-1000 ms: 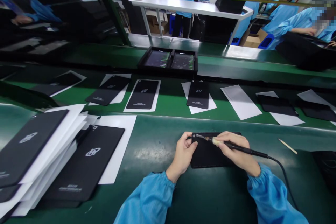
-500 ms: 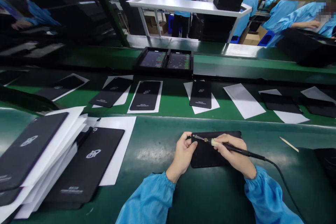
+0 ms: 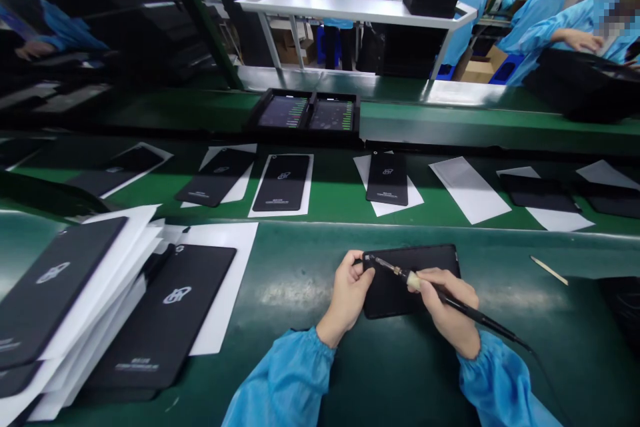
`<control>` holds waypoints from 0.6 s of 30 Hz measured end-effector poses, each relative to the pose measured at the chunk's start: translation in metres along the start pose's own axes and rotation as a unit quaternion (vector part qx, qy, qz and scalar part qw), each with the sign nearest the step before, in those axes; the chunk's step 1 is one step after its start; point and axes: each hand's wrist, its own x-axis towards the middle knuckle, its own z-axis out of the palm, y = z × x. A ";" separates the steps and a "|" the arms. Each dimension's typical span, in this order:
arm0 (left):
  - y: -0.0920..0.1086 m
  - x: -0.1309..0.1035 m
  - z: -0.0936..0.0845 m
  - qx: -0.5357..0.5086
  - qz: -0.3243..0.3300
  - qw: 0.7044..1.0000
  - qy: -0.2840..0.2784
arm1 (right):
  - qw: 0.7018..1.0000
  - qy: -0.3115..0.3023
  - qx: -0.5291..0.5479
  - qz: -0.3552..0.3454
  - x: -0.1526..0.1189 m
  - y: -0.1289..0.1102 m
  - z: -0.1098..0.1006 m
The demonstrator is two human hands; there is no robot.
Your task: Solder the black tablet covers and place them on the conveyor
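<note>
A black tablet back cover (image 3: pixel 395 300) lies on the green bench in front of me. My left hand (image 3: pixel 351 290) grips its upper left corner between thumb and fingers. In my right hand (image 3: pixel 447 300) is a soldering iron (image 3: pixel 413 279), held like a pen by its pale collar and black handle. The iron's metal tip points down to the left and reaches the cover's upper left corner, close to my left fingertips. I cannot tell whether the tip touches. A black cord runs from the handle past my right sleeve.
Black tablet covers interleaved with white sheets (image 3: pixel 115 280) are stacked at left. A thin pale stick (image 3: pixel 549 270) lies at right. Beyond, a green belt (image 3: pixel 335 207) carries several covers on paper. Farther back stand a two-part black tray (image 3: pixel 309 111), a white table (image 3: pixel 345 5) and people in blue.
My right hand and the iron have tilted, the handle's rear end swinging lower. The left hand keeps its hold. Covers on the belt have shifted slightly right.
</note>
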 end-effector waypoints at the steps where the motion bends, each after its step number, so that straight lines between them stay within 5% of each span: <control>1: 0.000 0.000 0.000 0.001 0.000 1.000 0.001 | 1.000 0.000 -0.001 -0.001 0.000 -0.001 0.001; 18: 0.003 0.000 0.001 0.021 0.005 1.000 0.002 | 1.000 0.004 0.013 -0.015 0.002 -0.006 0.009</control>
